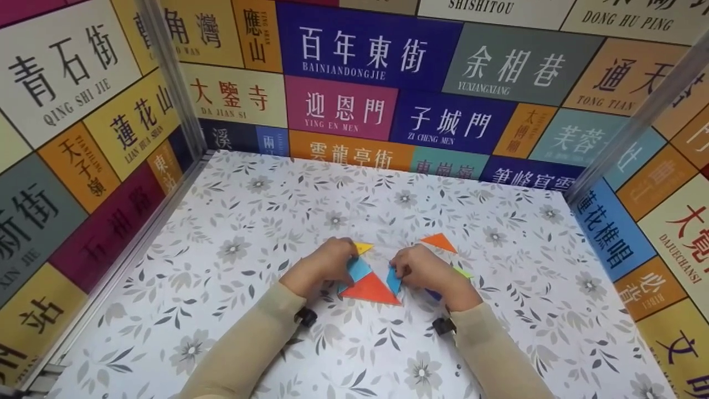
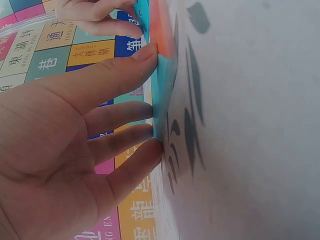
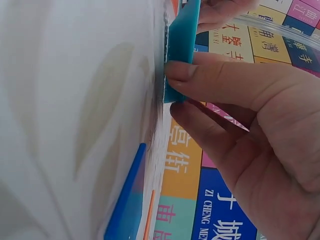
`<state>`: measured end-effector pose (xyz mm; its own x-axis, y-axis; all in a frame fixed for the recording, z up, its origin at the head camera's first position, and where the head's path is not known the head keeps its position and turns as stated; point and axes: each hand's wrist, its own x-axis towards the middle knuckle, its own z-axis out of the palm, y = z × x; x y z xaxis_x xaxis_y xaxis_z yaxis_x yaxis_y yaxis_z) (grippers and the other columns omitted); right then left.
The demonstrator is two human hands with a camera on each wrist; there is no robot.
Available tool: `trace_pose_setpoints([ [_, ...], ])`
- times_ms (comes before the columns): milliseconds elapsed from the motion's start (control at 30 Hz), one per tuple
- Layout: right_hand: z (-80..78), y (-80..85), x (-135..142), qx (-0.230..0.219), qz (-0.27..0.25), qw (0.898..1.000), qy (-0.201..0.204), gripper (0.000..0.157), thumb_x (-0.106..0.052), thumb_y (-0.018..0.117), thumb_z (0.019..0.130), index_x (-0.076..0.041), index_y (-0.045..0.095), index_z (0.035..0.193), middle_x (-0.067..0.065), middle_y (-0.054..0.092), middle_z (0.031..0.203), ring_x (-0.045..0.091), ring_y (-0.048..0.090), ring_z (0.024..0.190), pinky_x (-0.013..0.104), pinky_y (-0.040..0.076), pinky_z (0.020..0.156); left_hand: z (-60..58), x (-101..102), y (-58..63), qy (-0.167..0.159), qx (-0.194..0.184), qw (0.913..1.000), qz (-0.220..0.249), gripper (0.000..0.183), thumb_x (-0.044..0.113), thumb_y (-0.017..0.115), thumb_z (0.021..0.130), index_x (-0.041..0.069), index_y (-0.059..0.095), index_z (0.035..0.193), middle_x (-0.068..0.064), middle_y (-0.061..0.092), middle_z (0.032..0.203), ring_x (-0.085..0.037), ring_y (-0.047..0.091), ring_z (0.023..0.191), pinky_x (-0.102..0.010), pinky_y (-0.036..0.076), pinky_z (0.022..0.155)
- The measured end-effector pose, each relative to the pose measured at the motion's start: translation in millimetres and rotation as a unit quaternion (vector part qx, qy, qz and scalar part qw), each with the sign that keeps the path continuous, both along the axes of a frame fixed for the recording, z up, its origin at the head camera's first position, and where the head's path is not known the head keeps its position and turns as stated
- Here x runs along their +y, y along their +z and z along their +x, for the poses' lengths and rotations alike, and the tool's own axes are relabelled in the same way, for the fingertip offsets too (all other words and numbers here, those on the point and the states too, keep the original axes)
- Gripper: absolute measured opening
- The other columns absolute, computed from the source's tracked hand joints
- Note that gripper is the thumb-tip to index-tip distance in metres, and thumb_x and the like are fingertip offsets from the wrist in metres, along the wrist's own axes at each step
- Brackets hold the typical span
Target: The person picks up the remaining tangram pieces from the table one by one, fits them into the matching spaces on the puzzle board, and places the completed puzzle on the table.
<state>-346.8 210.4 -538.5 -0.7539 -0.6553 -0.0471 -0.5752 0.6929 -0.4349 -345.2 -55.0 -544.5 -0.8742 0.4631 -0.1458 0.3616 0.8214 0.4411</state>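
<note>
An orange-red triangular tangram piece [image 1: 371, 291] lies flat on the table between the hands. Against its upper left edge is a light blue tangram piece [image 1: 360, 270]. My left hand [image 1: 329, 260] rests on that blue piece; in the left wrist view its thumb and fairly straight fingers [image 2: 125, 140] touch the piece's edges. My right hand [image 1: 426, 266] pinches a second blue tangram piece [image 3: 186, 35] between thumb and fingertips, tilted up beside the triangle's right side. Just beyond the left fingertips lies a yellow piece [image 1: 364, 247].
An orange triangle [image 1: 440, 242] lies beyond the right hand. A green piece [image 1: 464, 272] and a dark blue piece [image 1: 433, 295] are partly hidden by that hand. The flower-patterned tabletop [image 1: 232, 332] is bordered by panels printed with street names [image 1: 343, 105].
</note>
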Motion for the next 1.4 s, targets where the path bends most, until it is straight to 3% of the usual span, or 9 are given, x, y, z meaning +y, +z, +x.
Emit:
trace_pose_setpoints([
  [67, 0.3, 0.0, 0.8, -0.012, -0.004, 1.0, -0.005, 0.025, 0.007, 0.076, 0.084, -0.016, 0.081, 0.076, 0.004, 0.08, 0.12, 0.025, 0.071, 0.12, 0.041, 0.062, 0.096, -0.1, -0.3, -0.2, -0.005, 0.004, 1.0, -0.002, 0.058, 0.019, 0.098, 0.073, 0.007, 0.076, 0.126, -0.007, 0.069, 0.128, -0.027, 0.06, 0.119, -0.04, 0.053, 0.107],
  [167, 1.4, 0.3, 2.1, -0.025, -0.005, 1.0, -0.014, 0.023, 0.003, 0.077, 0.088, -0.018, 0.083, 0.079, 0.004, 0.079, 0.123, 0.023, 0.071, 0.116, 0.038, 0.062, 0.092, -0.3, -0.3, 0.4, -0.014, 0.008, 0.9998, -0.009, 0.058, 0.02, 0.098, 0.074, 0.005, 0.076, 0.126, -0.009, 0.069, 0.129, -0.028, 0.06, 0.119, -0.04, 0.053, 0.106],
  [300, 0.8, 1.5, 3.1, -0.026, -0.003, 1.0, -0.008, 0.022, 0.001, 0.077, 0.091, -0.017, 0.085, 0.099, 0.001, 0.08, 0.118, 0.019, 0.069, 0.105, 0.04, 0.062, 0.093, -1.4, -0.1, 2.1, -0.005, -0.004, 0.9999, -0.01, 0.058, 0.02, 0.097, 0.075, 0.007, 0.076, 0.127, -0.007, 0.068, 0.128, -0.026, 0.059, 0.118, -0.04, 0.052, 0.107],
  [467, 0.9, 3.5, 2.0, -0.008, 0.018, 0.999, 0.03, 0.036, 0.008, 0.071, 0.087, -0.012, 0.084, 0.114, 0.006, 0.078, 0.121, 0.025, 0.072, 0.113, 0.047, 0.06, 0.102, -1.6, 0.6, 2.8, -0.002, -0.01, 0.9999, -0.011, 0.057, 0.02, 0.097, 0.076, 0.007, 0.076, 0.127, -0.007, 0.069, 0.128, -0.025, 0.06, 0.117, -0.04, 0.052, 0.108],
  [567, 2.6, 3.4, 1.1, 0.012, 0.032, 0.998, 0.047, 0.038, 0.01, 0.068, 0.086, -0.01, 0.084, 0.114, 0.01, 0.077, 0.124, 0.03, 0.071, 0.117, 0.048, 0.06, 0.103, -1.2, 1.1, 2.6, -0.001, -0.013, 0.9999, -0.01, 0.057, 0.02, 0.097, 0.076, 0.008, 0.075, 0.128, -0.007, 0.069, 0.128, -0.024, 0.06, 0.118, -0.04, 0.051, 0.109],
  [867, 3.4, 3.8, 1.1, -0.002, 0.035, 0.999, 0.027, 0.034, 0.01, 0.068, 0.088, -0.011, 0.086, 0.108, 0.007, 0.077, 0.129, 0.03, 0.068, 0.127, 0.051, 0.053, 0.112, -0.3, 0.8, 3.2, 0.015, -0.028, 0.9995, -0.001, 0.058, 0.017, 0.096, 0.076, 0.009, 0.075, 0.129, -0.005, 0.068, 0.128, -0.024, 0.059, 0.119, -0.04, 0.051, 0.11],
  [1167, 4.8, 5.9, 3.2, 0.045, 0.001, 0.996, 0.079, 0.029, 0.012, 0.07, 0.087, -0.008, 0.087, 0.098, 0.006, 0.082, 0.113, 0.028, 0.075, 0.115, 0.044, 0.062, 0.099, -1.0, -2.0, 0.4, -0.028, 0.037, 0.9989, -0.002, 0.056, 0.02, 0.099, 0.072, 0.004, 0.078, 0.121, -0.011, 0.071, 0.122, -0.031, 0.064, 0.113, -0.042, 0.054, 0.102],
  [1400, 7.0, 6.6, 1.8, 0.022, 0.008, 0.999, 0.046, 0.031, 0.012, 0.07, 0.089, -0.012, 0.087, 0.101, 0.002, 0.083, 0.113, 0.025, 0.074, 0.117, 0.045, 0.059, 0.104, -0.6, -0.1, 1.5, -0.012, 0.014, 0.9998, -0.008, 0.057, 0.02, 0.098, 0.073, 0.005, 0.077, 0.124, -0.01, 0.069, 0.127, -0.03, 0.062, 0.117, -0.041, 0.053, 0.106],
])
